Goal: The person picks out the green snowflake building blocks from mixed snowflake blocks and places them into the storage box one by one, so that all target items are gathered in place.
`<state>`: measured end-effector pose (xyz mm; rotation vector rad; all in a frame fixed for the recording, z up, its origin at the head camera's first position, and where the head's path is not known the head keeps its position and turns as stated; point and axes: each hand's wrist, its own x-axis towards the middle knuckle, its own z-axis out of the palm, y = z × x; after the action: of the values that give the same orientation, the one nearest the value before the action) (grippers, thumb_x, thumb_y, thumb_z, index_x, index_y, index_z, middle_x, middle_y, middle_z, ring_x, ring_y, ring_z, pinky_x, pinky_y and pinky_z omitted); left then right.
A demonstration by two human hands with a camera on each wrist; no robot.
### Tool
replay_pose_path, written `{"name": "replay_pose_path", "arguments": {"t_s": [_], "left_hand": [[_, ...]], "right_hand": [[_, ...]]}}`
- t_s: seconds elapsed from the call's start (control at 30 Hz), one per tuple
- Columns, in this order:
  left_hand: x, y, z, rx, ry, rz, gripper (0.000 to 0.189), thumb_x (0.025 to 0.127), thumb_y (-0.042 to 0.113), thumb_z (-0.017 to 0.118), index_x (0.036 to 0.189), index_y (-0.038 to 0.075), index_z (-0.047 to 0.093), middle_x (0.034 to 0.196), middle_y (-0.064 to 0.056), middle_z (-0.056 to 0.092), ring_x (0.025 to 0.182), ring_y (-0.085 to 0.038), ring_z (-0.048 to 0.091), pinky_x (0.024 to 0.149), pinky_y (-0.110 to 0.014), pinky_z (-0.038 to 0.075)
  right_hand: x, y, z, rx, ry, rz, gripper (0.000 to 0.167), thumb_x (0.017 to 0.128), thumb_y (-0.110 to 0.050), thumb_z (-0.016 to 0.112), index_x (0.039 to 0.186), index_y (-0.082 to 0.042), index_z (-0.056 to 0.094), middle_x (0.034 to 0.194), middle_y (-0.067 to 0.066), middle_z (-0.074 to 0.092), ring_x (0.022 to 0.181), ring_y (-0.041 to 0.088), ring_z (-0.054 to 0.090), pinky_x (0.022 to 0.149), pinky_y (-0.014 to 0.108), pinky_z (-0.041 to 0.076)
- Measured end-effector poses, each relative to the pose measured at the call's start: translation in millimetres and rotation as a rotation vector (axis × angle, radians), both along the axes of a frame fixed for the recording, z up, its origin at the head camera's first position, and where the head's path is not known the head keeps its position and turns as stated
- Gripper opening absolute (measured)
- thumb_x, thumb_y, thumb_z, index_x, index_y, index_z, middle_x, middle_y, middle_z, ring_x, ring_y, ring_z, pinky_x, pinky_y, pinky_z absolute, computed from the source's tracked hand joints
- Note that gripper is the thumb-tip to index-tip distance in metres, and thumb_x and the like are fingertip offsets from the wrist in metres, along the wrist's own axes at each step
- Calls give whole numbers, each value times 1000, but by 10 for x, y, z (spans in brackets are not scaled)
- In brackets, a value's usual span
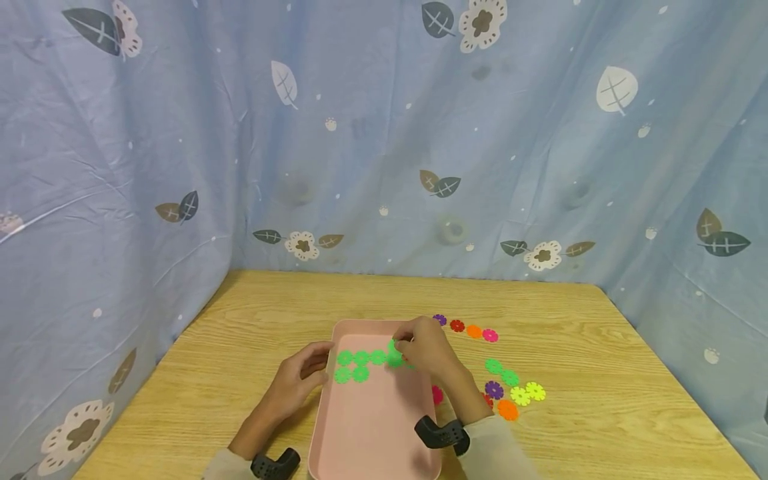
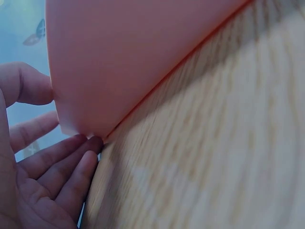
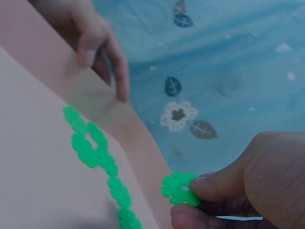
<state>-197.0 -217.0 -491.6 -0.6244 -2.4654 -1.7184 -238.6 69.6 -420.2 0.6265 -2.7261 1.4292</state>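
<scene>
My right hand (image 1: 429,350) is over the upper right of a pink tray (image 1: 375,427) and pinches a green flower-shaped plastic disc (image 3: 177,188) between thumb and fingers. Inside the tray, several matching green discs (image 3: 119,192) lie in a row near the far end, with a short second row (image 1: 361,373) below at the left. My left hand (image 1: 296,380) rests at the tray's left side. Its fingertips (image 2: 86,162) touch the outer wall near the table, while another finger lies at the rim.
Right of the tray, loose flower discs lie on the wooden table (image 1: 576,347): green (image 1: 509,377), yellow (image 1: 535,391), purple (image 1: 494,390) and orange (image 1: 507,409). A mixed-colour row (image 1: 474,331) lies farther back. A blue patterned curtain (image 1: 372,147) surrounds the table's back and sides.
</scene>
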Motion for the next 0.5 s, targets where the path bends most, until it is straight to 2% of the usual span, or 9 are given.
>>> {"name": "replay_pose_path", "arguments": {"t_s": [0.13,0.33,0.5], "left_hand": [[0,-4,-2,4,-3,-2,50,94,-1,58,143,-3,49,140,-23,57,128,-39,57,108,-45,48],[-1,-4,-7,7,-7,-2,51,94,-1,59,144,-3,49,141,-24,55,128,-40,57,108,-44,48],[3,-3,-6,3,-6,3,51,93,-1,58,144,-2,49,142,-24,55,129,-39,56,110,-45,47]], "right_hand": [[17,-81,-28,58,28,27,13,91,4,65,95,3,78,82,6,70,55,11,62,61,27,57],[12,-186,-63,91,35,45,14,88,8,65,95,7,77,83,11,71,51,8,61,60,25,57],[6,-242,-115,97,77,57,14,81,14,66,91,10,76,84,14,71,49,5,61,56,21,55]]}}
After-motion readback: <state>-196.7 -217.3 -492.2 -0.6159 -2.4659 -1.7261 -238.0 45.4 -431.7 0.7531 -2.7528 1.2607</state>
